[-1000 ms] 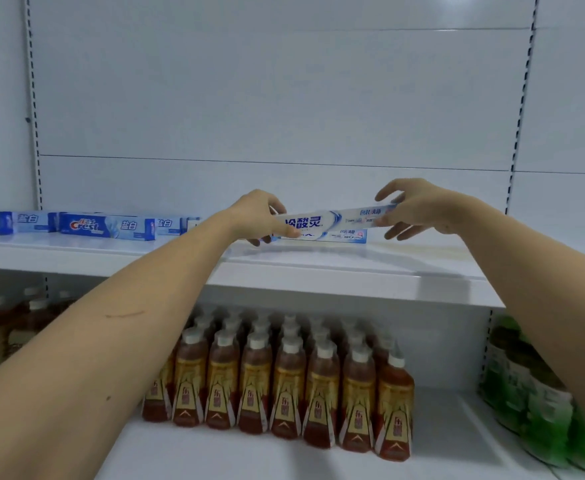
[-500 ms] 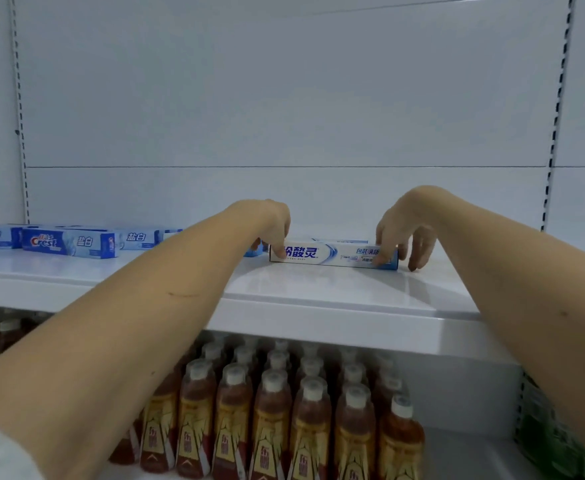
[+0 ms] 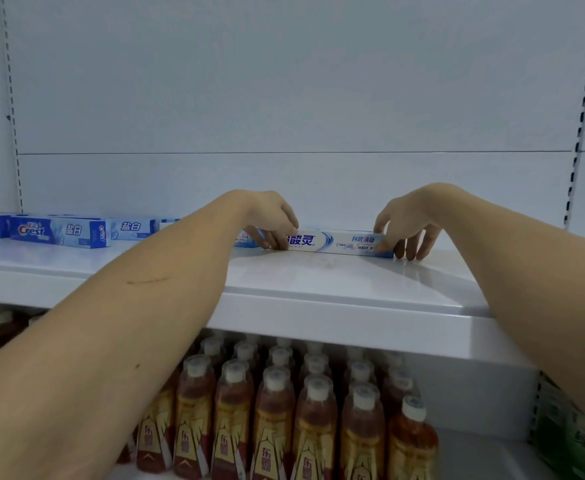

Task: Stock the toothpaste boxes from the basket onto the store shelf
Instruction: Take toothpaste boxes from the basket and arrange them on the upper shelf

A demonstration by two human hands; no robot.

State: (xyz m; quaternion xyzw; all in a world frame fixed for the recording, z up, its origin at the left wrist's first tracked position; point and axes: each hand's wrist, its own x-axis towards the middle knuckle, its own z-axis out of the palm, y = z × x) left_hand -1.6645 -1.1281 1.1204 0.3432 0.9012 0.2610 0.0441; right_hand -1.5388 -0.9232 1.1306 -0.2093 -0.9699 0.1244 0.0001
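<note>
Box: the toothpaste box (image 3: 332, 242) lies flat on the shelf (image 3: 318, 285), far centre.
Hands: its ends are pinched by the left hand (image 3: 270, 220) and right hand (image 3: 405, 223).
Handling: light, stiff carton, probably crushable; best held by the ends.

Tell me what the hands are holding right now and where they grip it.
The white toothpaste box, lying on the shelf: left hand at its left end, right hand at its right end.

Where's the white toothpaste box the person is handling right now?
In the head view the white toothpaste box lies flat on the upper shelf, centre-right, held between the left hand and right hand.
</note>
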